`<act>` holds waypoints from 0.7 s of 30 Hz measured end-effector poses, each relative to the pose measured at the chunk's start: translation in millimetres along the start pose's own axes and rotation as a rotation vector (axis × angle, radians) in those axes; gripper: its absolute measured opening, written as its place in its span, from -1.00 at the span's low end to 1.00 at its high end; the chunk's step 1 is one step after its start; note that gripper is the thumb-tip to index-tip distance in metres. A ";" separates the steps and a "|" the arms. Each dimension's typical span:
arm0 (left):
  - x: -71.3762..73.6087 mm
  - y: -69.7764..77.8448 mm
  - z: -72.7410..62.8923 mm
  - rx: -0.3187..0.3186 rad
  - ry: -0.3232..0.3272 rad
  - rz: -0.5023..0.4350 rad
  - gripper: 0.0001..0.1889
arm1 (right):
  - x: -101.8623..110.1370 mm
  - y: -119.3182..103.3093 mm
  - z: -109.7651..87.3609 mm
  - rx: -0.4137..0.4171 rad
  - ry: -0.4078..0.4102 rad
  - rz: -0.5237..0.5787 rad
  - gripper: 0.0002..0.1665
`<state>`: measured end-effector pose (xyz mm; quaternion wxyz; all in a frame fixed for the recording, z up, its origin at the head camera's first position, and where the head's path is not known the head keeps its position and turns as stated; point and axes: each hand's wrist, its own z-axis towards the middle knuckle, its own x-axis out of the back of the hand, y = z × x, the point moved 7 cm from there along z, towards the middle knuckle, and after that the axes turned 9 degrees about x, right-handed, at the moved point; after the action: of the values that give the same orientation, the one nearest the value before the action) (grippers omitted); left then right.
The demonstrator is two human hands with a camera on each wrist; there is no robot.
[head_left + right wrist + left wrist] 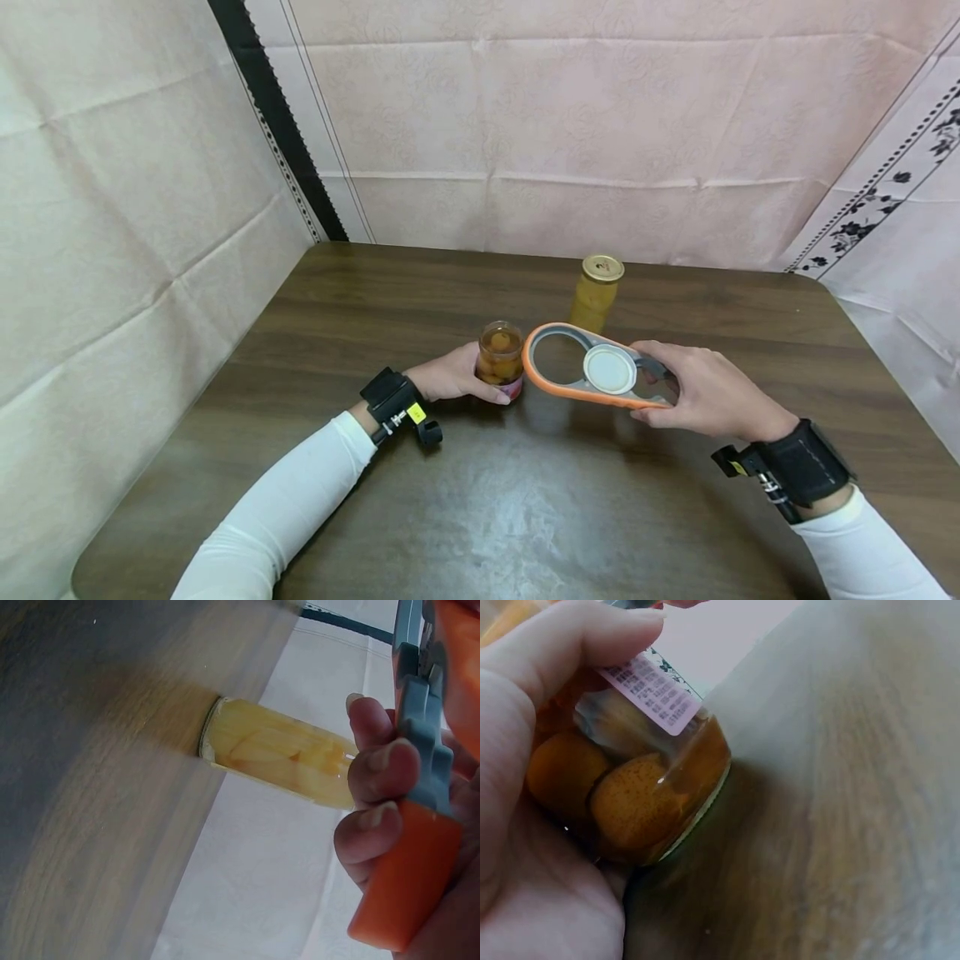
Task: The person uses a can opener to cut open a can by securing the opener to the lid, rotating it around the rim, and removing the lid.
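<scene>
My left hand (455,373) grips a glass jar (500,354) of round brownish pieces in dark liquid. In the left wrist view the thumb lies across the jar's side near a pink printed label (654,690). No lid shows on this jar's top. My right hand (701,387) holds an orange and grey jar opener (558,386) by one end, raised above the table, its other end close beside the jar. A round white disc (610,369), like the inside of a lid, sits in the opener's middle. In the right wrist view, fingertips (379,825) curl round the orange edge.
Behind the opener a second jar (595,300) with a gold lid and yellow contents stands upright on the brown wooden table (450,492). Pale cloth (600,117) hangs along the back and left sides of the table.
</scene>
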<state>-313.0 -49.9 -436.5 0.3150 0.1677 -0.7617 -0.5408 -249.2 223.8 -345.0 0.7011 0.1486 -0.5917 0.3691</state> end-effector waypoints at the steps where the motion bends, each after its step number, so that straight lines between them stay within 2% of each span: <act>1: 0.3 0.0 0.3 -0.004 0.002 -0.008 -0.29 | -0.4 -0.5 0.1 0.001 -0.002 0.003 -0.19; 6: 3.2 -0.7 0.9 -0.008 0.026 -0.045 -0.30 | -2.9 -2.5 0.2 -0.005 -0.016 0.014 -0.21; 12: 6.6 -2.3 2.1 -0.016 0.063 -0.045 -0.33 | -3.6 -5.0 -0.3 -0.005 -0.025 0.018 -0.18; 21: 9.2 -4.1 2.3 0.000 0.083 -0.055 -0.25 | -2.6 -11.5 1.3 0.054 -0.003 0.010 -0.16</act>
<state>-321.8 -55.2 -438.0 0.3311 0.2108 -0.7430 -0.5421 -242.3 214.2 -344.5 0.6942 0.1649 -0.5832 0.3882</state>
